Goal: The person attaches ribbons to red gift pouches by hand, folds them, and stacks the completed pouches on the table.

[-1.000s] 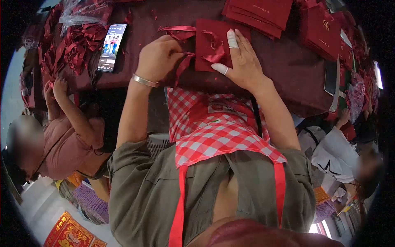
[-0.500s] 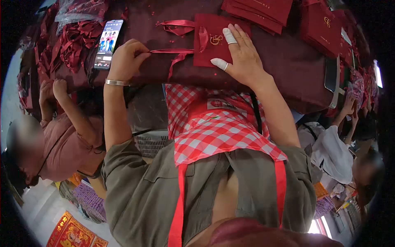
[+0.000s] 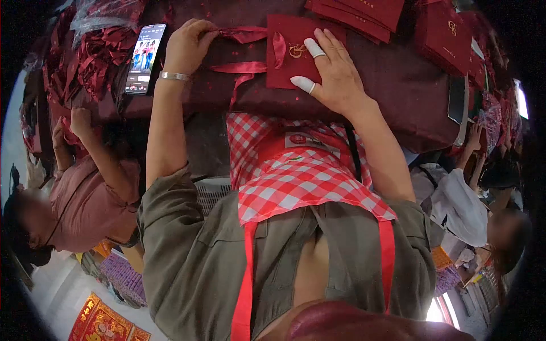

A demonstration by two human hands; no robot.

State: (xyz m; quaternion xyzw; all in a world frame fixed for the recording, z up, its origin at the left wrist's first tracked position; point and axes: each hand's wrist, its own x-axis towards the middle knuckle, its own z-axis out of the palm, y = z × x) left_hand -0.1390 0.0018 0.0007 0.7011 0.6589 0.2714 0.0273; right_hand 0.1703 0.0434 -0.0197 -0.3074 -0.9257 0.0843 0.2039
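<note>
Red packet (image 3: pixel 290 68): lay flat on the dark red cloth (image 3: pixel 233 99), gold print up.
Left hand (image 3: pixel 190 45): left of the packet, thumb and fingertips pinched closed on the upper ribbon (image 3: pixel 247 35).
Lower ribbon (image 3: pixel 242 67): ran loose from the packet's left edge.
Right hand (image 3: pixel 336 77): rested on the packet's right side, fingers extended, gripping nothing.
Lit phone (image 3: pixel 145 59): lay farther left of the packet.

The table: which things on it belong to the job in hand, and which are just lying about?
In the job:
red packet, under the flat right hand
upper ribbon, at the left hand
lower ribbon
probably the ribbon pile and stacked packets, as stock

Seemingly lying about:
lit phone
clear plastic wrap
</note>
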